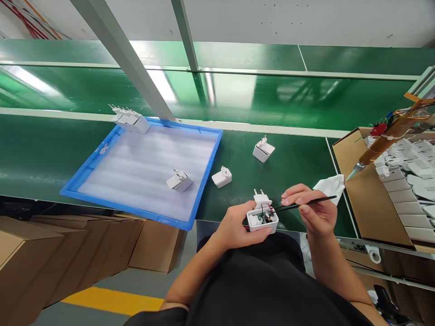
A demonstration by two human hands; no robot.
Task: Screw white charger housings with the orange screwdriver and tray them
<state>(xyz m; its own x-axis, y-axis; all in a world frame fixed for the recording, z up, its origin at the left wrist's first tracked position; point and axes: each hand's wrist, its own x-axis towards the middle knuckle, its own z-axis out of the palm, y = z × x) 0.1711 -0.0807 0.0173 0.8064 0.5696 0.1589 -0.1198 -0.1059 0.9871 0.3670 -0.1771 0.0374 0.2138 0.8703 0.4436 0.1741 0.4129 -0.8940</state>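
Note:
My left hand [238, 226] grips an open white charger housing [262, 220] with red and black wires showing inside and a two-pin plug cap [262, 198] standing up at its far side. My right hand [314, 210] pinches black tweezers [302, 204] whose tip reaches into the housing. Both hands hover over the near edge of the green bench [299, 167].
A blue tray [207, 167] lined with white foam holds one charger [179, 180] and several more [131, 120] at its far corner. Two loose chargers [221, 176] [263, 150] lie on the bench. A white cloth [331, 185], a cardboard box [360, 190] of housings and a hanging dispenser [384, 145] sit at the right.

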